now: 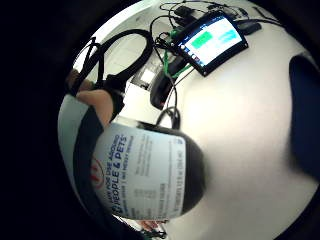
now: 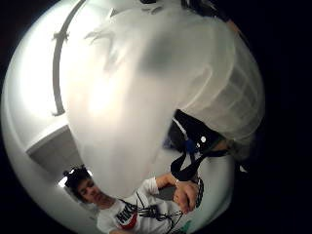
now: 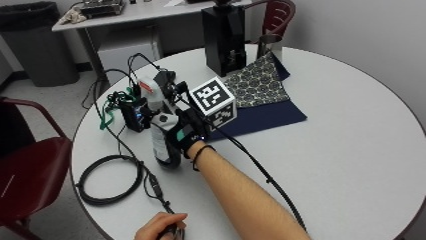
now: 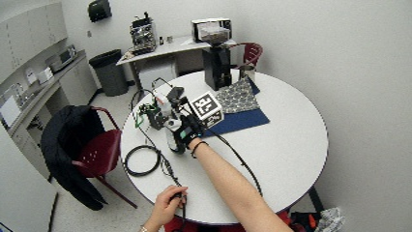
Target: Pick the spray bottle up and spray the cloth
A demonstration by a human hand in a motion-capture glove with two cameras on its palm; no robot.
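- Black-gloved right hand [image 3: 181, 134] wraps its fingers round the body of the spray bottle [image 3: 160, 131], gripping it about midway up.
- Spray bottle stands upright, its base touching or just off the white round surface [image 3: 346, 145]; which, I cannot tell. Its white and red spray head [image 3: 148, 89] is at the top.
- From the palm, the bottle's white printed label [image 1: 142, 172] fills much of the little finger side view, and its pale translucent wall [image 2: 146, 97] fills most of the thumb side view, so the bottle lies close against the palm.
- Forearm [image 3: 243, 192] reaches in from the person's edge of the surface, wrist straight, with the back of the hand turned towards the cloths.
- Dark blue cloth [image 3: 266, 117] lies flat on the surface beside the bottle, on the far side of the hand from it, apart from the bottle.
- Patterned cloth [image 3: 256, 85] lies on top of the blue one.
- Bare left hand [image 3: 160, 227] rests at the edge of the surface near a coiled black cable [image 3: 110, 177], on the bottle's other side from the cloth.
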